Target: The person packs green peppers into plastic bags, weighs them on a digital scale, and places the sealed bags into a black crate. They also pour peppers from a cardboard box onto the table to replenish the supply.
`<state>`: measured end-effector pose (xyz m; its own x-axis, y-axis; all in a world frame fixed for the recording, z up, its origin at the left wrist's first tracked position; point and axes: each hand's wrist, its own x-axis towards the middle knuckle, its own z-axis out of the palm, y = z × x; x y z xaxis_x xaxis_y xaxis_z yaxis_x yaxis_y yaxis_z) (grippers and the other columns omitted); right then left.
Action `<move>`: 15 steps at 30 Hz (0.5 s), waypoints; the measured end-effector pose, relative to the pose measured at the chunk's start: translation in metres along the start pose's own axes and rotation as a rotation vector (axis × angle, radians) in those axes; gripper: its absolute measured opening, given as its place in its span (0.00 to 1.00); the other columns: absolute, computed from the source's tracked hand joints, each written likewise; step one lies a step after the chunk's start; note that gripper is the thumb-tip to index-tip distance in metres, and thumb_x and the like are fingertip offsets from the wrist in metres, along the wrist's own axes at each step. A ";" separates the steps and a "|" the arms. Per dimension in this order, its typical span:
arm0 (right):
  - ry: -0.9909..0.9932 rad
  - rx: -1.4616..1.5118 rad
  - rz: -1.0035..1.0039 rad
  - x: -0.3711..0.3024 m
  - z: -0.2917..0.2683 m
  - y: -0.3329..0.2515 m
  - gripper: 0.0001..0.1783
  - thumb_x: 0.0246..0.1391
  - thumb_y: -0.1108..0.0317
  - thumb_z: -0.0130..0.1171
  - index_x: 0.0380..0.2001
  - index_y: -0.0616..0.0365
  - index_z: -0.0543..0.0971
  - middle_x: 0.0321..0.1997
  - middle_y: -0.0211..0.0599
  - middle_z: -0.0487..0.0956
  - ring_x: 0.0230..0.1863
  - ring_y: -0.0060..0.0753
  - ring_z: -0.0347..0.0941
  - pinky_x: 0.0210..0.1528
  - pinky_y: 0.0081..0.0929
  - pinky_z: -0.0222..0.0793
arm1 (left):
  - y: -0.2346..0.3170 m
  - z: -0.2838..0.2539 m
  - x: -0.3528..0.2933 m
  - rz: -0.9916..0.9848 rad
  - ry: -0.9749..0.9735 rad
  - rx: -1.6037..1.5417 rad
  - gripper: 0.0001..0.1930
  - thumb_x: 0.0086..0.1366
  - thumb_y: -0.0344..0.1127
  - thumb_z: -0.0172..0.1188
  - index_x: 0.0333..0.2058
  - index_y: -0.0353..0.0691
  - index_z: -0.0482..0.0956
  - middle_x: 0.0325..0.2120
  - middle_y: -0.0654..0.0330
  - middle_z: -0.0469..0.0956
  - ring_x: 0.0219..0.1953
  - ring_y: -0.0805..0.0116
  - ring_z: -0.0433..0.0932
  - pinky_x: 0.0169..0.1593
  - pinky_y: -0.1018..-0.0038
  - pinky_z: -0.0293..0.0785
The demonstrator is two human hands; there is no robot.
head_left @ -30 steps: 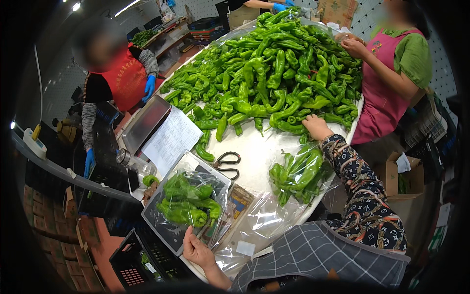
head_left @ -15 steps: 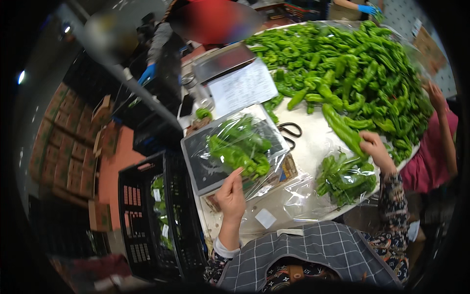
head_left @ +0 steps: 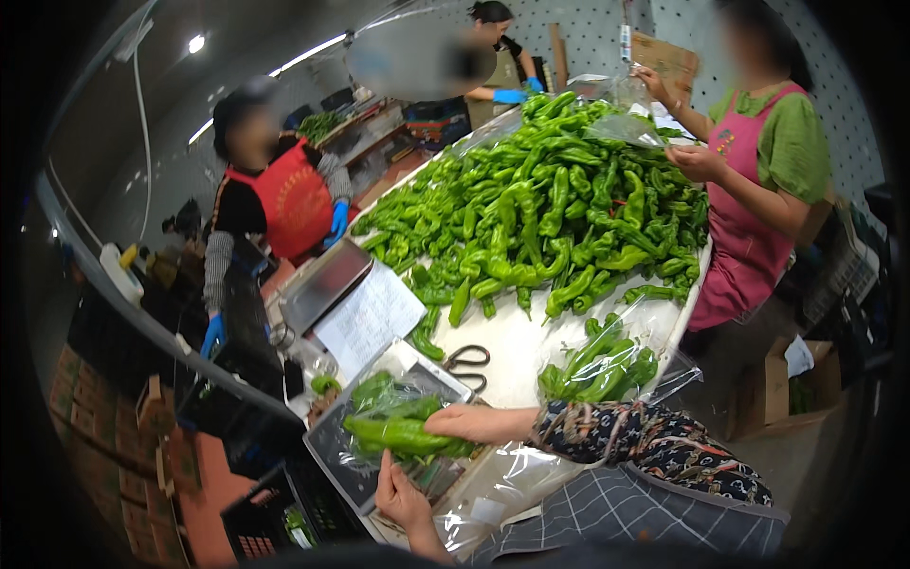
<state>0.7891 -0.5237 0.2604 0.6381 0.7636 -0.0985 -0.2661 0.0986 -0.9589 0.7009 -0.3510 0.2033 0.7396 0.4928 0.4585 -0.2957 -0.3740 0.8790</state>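
A clear plastic bag of green peppers (head_left: 381, 391) lies on the dark plate of a scale (head_left: 334, 453). Over the bag's mouth, my right hand (head_left: 479, 424) grips a long green pepper (head_left: 398, 435), which points left into it. My left hand (head_left: 403, 495) is closed at the bag's near edge, thumb and finger pinching the film. A second filled clear bag (head_left: 602, 365) rests on the white table (head_left: 507, 332), beyond my right forearm. Scissors with dark handles (head_left: 469, 365) lie between the two bags.
A large heap of green peppers (head_left: 559, 209) covers the far table. A paper sheet (head_left: 370, 318) and metal box (head_left: 327, 283) sit left, near a black crate (head_left: 261, 517). One co-worker (head_left: 749, 190) holds a clear bag at right; others stand at the left and far end.
My right hand has carried a pepper leftward from beside the second bag to the bag on the scale. My left hand stays at that bag's edge. The view has tilted up.
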 end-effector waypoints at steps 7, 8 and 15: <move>0.105 -0.715 -0.307 0.065 -0.005 0.006 0.29 0.58 0.53 0.41 0.52 0.69 0.63 0.52 0.52 0.67 0.53 0.43 0.63 0.53 0.30 0.57 | 0.016 0.007 0.002 0.036 -0.075 0.026 0.14 0.64 0.34 0.50 0.44 0.30 0.74 0.12 0.72 0.61 0.13 0.86 0.56 0.16 0.85 0.49; 0.146 -0.734 -0.510 0.073 0.001 0.017 0.31 0.58 0.52 0.40 0.54 0.68 0.61 0.55 0.54 0.64 0.56 0.47 0.59 0.56 0.33 0.54 | 0.017 0.002 0.000 0.013 -0.059 0.027 0.14 0.64 0.35 0.50 0.43 0.30 0.74 0.12 0.72 0.62 0.13 0.86 0.56 0.16 0.85 0.49; 0.055 -1.650 -0.476 0.055 -0.060 0.018 0.15 0.50 0.56 0.50 0.24 0.59 0.73 0.18 0.41 0.73 0.26 0.46 0.71 0.36 0.37 0.64 | -0.021 -0.015 -0.004 0.112 -0.038 0.082 0.13 0.64 0.32 0.49 0.41 0.28 0.74 0.18 0.72 0.68 0.17 0.87 0.57 0.19 0.87 0.51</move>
<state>0.8627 -0.5184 0.2222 0.4664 0.8393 0.2794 0.8846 -0.4452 -0.1393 0.6949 -0.3337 0.1853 0.7272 0.4152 0.5466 -0.3284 -0.4888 0.8082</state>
